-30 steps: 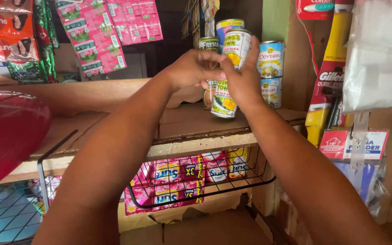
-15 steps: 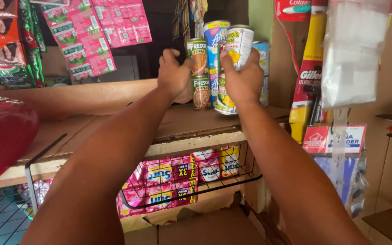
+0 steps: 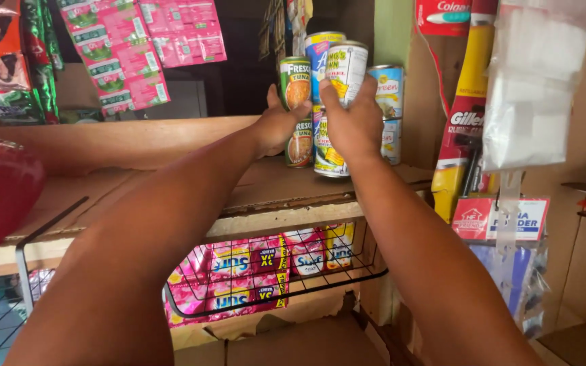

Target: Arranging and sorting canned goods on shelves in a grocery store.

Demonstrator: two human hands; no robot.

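The right hand [image 3: 354, 125] grips a white-labelled can [image 3: 347, 68] atop the stack on the wooden shelf [image 3: 266, 196]; the left hand [image 3: 276, 125] wraps around the green-topped cans [image 3: 296, 85] beside it.

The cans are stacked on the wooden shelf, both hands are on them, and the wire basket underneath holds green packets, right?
Not quite: the head view shows pink packets in the wire basket, not green ones. The rest stands: the cans are stacked on the wooden shelf, with the left hand and right hand on them.
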